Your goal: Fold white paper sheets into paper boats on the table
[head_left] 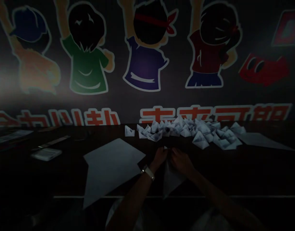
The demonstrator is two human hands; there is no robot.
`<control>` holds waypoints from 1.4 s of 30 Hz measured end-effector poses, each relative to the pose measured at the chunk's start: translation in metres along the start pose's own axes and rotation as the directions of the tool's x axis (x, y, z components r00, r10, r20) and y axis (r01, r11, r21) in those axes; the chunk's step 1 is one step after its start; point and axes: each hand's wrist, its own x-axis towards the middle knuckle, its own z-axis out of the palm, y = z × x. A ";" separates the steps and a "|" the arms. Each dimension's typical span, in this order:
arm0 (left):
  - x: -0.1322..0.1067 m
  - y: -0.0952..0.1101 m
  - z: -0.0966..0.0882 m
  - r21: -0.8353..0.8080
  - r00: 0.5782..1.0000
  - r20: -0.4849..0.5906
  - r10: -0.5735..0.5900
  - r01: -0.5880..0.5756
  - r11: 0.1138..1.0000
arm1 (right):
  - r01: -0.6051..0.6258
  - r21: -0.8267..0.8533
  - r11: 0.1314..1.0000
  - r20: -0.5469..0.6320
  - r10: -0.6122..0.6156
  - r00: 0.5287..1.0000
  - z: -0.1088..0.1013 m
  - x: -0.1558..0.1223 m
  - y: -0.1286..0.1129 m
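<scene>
The scene is very dim. My left hand (159,158), with a watch on its wrist, and my right hand (181,161) meet over a partly folded sheet of white paper (170,178) on a dark table (234,173). Both hands pinch the paper's top corner with fingers closed. The folded sheet hangs down toward me between my forearms. A stack of flat white paper (109,168) lies just left of my left hand.
A heap of several folded paper boats (193,130) lies along the table's far side. Another flat sheet (260,140) is at the right. A small pale device (46,154) and a ruler-like strip (53,141) sit at the left. A cartoon mural wall (142,57) stands behind.
</scene>
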 end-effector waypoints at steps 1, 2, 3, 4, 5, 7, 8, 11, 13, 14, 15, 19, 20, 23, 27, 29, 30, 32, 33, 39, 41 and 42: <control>0.000 0.001 -0.001 0.008 1.000 0.002 0.008 -0.008 1.000 | -0.032 0.106 0.994 -0.023 0.035 0.999 0.001 0.001 0.003; 0.000 0.001 -0.002 0.015 1.000 0.004 0.018 -0.018 1.000 | -0.071 0.234 0.970 -0.046 0.084 0.995 0.003 0.002 0.006; -0.001 0.002 -0.002 0.020 1.000 0.007 0.029 -0.029 0.999 | -0.116 0.372 0.921 -0.064 0.150 0.987 0.006 0.004 0.010; -0.001 0.003 -0.002 0.024 0.999 0.010 0.044 -0.044 0.999 | -0.157 0.504 0.849 -0.070 0.221 0.973 0.008 0.006 0.014; -0.001 0.003 -0.002 0.028 0.998 0.017 0.064 -0.064 0.998 | -0.192 0.618 0.762 -0.062 0.290 0.955 0.010 0.009 0.018; -0.002 0.003 0.000 0.038 0.994 0.046 0.102 -0.104 0.994 | -0.243 0.779 0.579 -0.002 0.390 0.921 0.013 0.012 0.025; -0.002 0.003 0.001 0.041 0.991 0.067 0.117 -0.120 0.992 | -0.262 0.831 0.491 0.043 0.413 0.910 0.013 0.013 0.027; -0.003 0.001 0.002 -0.015 0.988 0.111 0.110 -0.109 0.994 | -0.288 0.925 0.247 0.159 0.438 0.885 0.012 0.013 0.029; -0.004 0.001 0.002 -0.077 0.991 0.103 0.089 -0.082 0.994 | -0.291 0.945 0.150 0.198 0.445 0.873 0.011 0.011 0.029; -0.004 0.001 0.001 -0.102 0.992 0.102 0.080 -0.069 0.992 | -0.294 0.947 0.127 0.208 0.453 0.867 0.011 0.011 0.029; -0.004 0.002 0.001 -0.115 0.991 0.108 0.073 -0.060 0.992 | -0.297 0.948 0.118 0.213 0.461 0.862 0.011 0.011 0.029; -0.006 0.006 0.001 -0.132 0.979 0.181 0.095 -0.071 0.989 | -0.284 0.953 0.105 0.203 0.476 0.856 0.012 0.011 0.031; -0.006 0.006 0.001 -0.124 0.975 0.193 0.106 -0.083 0.989 | -0.285 0.953 0.106 0.201 0.482 0.853 0.013 0.012 0.032; -0.006 0.006 0.001 -0.092 0.970 0.206 0.132 -0.115 0.989 | -0.299 0.946 0.123 0.195 0.521 0.831 0.015 0.013 0.032; -0.004 0.005 0.001 -0.055 0.974 0.160 0.159 -0.152 0.987 | -0.284 0.947 0.148 0.155 0.564 0.811 0.015 0.014 0.030; -0.003 0.006 0.000 -0.003 0.980 0.115 0.165 -0.166 0.986 | -0.264 0.946 0.186 0.109 0.586 0.803 0.013 0.014 0.030; -0.003 0.007 -0.001 0.024 0.982 0.093 0.164 -0.167 0.986 | -0.252 0.937 0.242 0.058 0.603 0.796 0.012 0.013 0.030; -0.003 0.008 -0.002 0.066 0.985 0.056 0.161 -0.164 0.984 | -0.223 0.879 0.421 -0.089 0.606 0.791 0.010 0.012 0.029; -0.003 0.008 -0.002 0.080 0.986 0.048 0.161 -0.165 0.983 | -0.204 0.829 0.520 -0.165 0.577 0.800 0.010 0.011 0.029; -0.003 0.009 -0.002 0.113 0.979 0.073 0.192 -0.199 0.973 | -0.112 0.655 0.747 -0.253 0.357 0.899 0.013 0.009 0.023; -0.004 0.009 -0.002 0.125 0.976 0.085 0.199 -0.209 0.970 | -0.119 0.698 0.706 -0.219 0.369 0.903 0.013 0.010 0.022; -0.004 0.009 -0.002 0.126 0.974 0.088 0.207 -0.217 0.968 | -0.129 0.736 0.665 -0.191 0.387 0.902 0.012 0.011 0.021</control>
